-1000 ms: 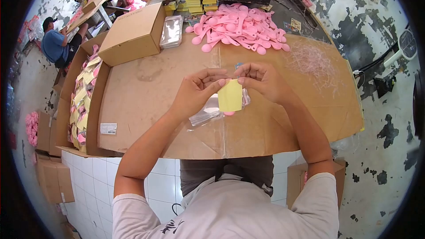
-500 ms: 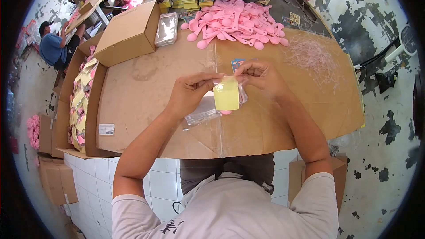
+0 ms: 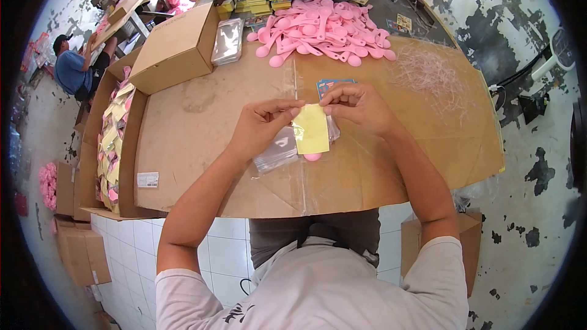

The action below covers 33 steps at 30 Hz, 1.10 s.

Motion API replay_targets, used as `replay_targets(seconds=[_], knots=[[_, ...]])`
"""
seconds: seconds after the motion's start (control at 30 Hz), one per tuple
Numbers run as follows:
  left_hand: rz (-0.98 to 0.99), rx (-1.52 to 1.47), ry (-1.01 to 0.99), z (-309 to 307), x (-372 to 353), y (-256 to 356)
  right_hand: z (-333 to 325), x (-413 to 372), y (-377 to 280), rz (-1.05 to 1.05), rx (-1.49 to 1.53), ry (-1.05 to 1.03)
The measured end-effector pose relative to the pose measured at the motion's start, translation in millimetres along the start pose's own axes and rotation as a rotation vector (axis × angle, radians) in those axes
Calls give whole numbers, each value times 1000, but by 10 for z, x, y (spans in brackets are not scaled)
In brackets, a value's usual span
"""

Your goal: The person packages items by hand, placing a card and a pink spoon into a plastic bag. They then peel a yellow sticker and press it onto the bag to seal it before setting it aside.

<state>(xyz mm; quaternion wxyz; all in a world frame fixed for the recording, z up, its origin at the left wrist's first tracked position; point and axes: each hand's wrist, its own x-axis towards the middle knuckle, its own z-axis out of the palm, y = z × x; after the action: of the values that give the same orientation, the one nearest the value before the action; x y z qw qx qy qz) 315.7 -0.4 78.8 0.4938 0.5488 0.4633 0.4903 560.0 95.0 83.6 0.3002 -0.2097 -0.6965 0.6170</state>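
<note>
From the head camera, my left hand (image 3: 263, 125) and right hand (image 3: 358, 107) are both closed in a pinch on the top edge of a yellow card (image 3: 312, 129), held just above the cardboard-covered counter (image 3: 202, 128). A pink spoon (image 3: 313, 157) peeks out below the card, and a clear bag (image 3: 278, 150) lies under it, toward my left hand. Farther back sit a pile of pink spoons (image 3: 324, 30) and a closed cardboard box (image 3: 174, 49). At the far left a person in blue (image 3: 70, 70) sits.
</note>
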Motion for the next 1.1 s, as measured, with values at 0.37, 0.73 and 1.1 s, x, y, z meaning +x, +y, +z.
replay_targets(seconds=[0.37, 0.73, 1.1], knots=[[24, -46, 25, -23, 34, -44, 162, -66, -147, 29, 47, -67], [-115, 92, 61, -297, -295, 240, -112, -3, -12, -36, -328, 107], [282, -80, 584, -1078, -665, 290, -534, -19, 238, -124, -1052, 302]])
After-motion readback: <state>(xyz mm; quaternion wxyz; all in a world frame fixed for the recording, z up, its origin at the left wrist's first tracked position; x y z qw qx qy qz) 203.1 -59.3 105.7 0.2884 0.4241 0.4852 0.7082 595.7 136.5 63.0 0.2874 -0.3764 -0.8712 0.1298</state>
